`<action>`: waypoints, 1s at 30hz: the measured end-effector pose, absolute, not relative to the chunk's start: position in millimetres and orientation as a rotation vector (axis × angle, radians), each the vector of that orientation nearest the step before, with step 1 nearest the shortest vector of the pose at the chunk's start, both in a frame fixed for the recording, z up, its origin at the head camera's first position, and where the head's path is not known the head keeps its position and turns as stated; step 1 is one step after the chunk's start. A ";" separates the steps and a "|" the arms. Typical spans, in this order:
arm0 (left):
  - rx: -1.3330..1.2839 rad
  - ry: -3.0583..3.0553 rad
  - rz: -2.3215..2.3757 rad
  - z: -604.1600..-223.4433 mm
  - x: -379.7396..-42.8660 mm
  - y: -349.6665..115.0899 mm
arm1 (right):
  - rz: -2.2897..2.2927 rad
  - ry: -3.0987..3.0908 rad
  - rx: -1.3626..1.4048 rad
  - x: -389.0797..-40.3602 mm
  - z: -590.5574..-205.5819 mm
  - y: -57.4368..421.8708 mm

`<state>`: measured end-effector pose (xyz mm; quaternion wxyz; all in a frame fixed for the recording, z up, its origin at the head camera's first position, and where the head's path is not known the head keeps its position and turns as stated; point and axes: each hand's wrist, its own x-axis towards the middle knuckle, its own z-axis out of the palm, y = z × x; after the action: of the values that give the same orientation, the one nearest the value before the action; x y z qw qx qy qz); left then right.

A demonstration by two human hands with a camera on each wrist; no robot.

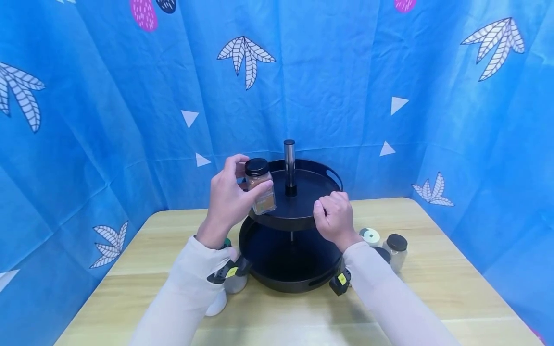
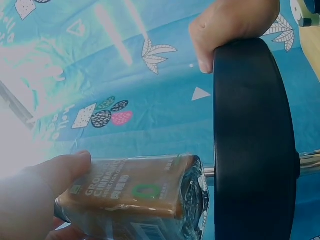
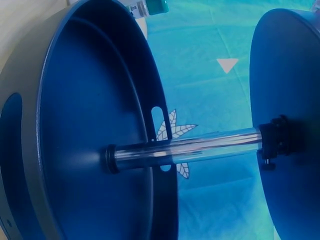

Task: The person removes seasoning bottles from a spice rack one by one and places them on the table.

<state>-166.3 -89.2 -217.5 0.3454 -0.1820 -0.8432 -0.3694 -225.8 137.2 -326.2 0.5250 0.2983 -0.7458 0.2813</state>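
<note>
My left hand pinches a ground cinnamon jar with a black lid between thumb and fingers. In the left wrist view the brown-filled jar lies tilted close to the upper tier's side, its lid end covered by the hand. The jar is held up over the left front rim of a black two-tier round tray. My right hand, fingers curled, grips the right front rim of the upper tier; in the left wrist view the right hand is at that rim.
A metal post rises from the tray's middle. Beside the right forearm stand a clear jar with black lid and a pale green lid. Partly hidden jars stand by the left wrist. Blue patterned cloth surrounds the wooden table.
</note>
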 end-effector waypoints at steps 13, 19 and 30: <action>-0.474 -2.179 -0.961 -222.5 -158.0 -98.7 | 0.673 -1.781 0.717 -227.1 -327.8 137.3; -0.484 -2.163 -0.954 -224.1 -151.1 -104.3 | 0.675 -1.780 0.722 -228.1 -327.8 138.1; -0.464 -2.151 -0.945 -229.0 -140.1 -109.9 | 0.687 -1.790 0.725 -227.3 -327.8 137.4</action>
<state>-140.1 -109.9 -229.0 0.3650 -0.1803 -0.8362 -0.3675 -227.3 137.4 -327.8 0.5194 0.3021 -0.7463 0.2863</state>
